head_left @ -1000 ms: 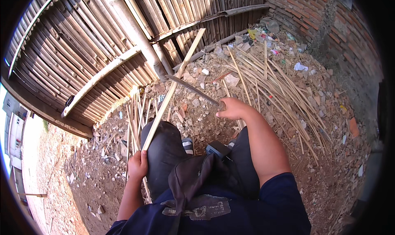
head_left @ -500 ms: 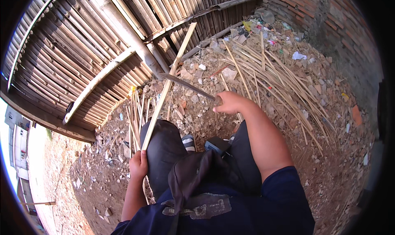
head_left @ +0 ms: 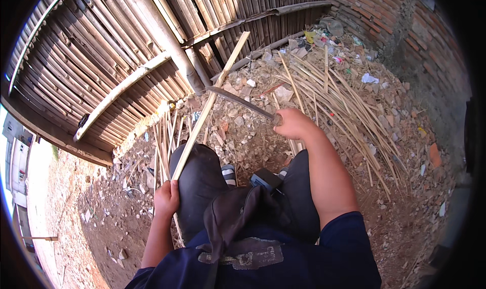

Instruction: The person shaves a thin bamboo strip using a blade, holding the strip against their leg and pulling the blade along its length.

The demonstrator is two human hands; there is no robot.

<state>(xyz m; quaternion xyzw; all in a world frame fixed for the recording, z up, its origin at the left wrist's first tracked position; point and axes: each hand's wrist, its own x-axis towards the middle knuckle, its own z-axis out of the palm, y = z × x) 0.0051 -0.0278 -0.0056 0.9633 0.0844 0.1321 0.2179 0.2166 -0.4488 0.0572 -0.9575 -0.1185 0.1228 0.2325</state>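
Note:
A long, pale bamboo strip [head_left: 207,110] slants up and away from my left hand [head_left: 166,199], which is closed round its near end beside my left knee. The strip passes over that knee. My right hand [head_left: 292,123] grips the handle of a machete [head_left: 243,102], its dark blade pointing left. The blade's tip end meets the strip at its upper part; whether it presses on it or only crosses it I cannot tell. More thin bamboo strips [head_left: 161,142] lie beyond my left knee.
A large heap of bamboo strips [head_left: 349,112] lies on the rubble at the right. A bamboo-slat wall [head_left: 116,51] rises at the far left, a brick wall [head_left: 369,15] at the far right. A bluish-grey box-shaped thing [head_left: 266,179] sits between my legs.
The whole view has shifted slightly. My right hand with the machete sits a little farther right in the picture. Both hands keep their holds, and the blade still meets the strip.

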